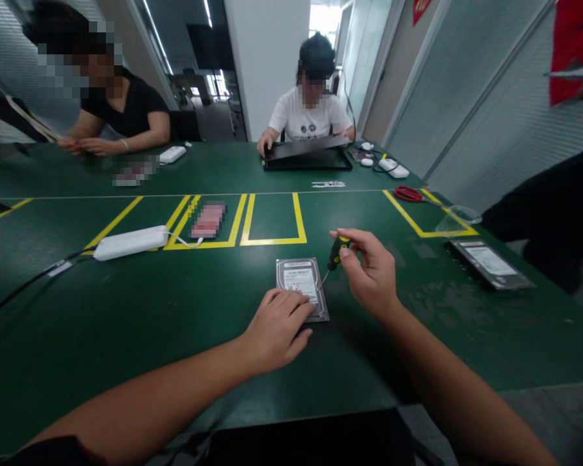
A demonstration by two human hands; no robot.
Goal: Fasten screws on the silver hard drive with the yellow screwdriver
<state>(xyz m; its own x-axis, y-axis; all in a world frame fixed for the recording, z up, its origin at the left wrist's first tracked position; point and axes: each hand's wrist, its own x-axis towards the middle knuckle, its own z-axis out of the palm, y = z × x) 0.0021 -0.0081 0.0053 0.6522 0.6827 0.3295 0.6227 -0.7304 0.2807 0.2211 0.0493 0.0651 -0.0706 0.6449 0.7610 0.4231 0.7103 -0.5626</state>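
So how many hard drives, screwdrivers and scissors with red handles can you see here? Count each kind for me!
Hard drives: 2, one under the left hand, another drive off to the right
Screwdriver: 1, in the right hand
Red-handled scissors: 1
Total: 4

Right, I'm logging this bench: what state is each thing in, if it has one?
Hard drive: flat, label up, under left hand
Screwdriver: tilted, gripped in right hand, tip at drive
Second drive: flat, label up
Red-handled scissors: lying down; blade opening unclear
Long white box: cabled at both ends
Black panel: tilted over black tray
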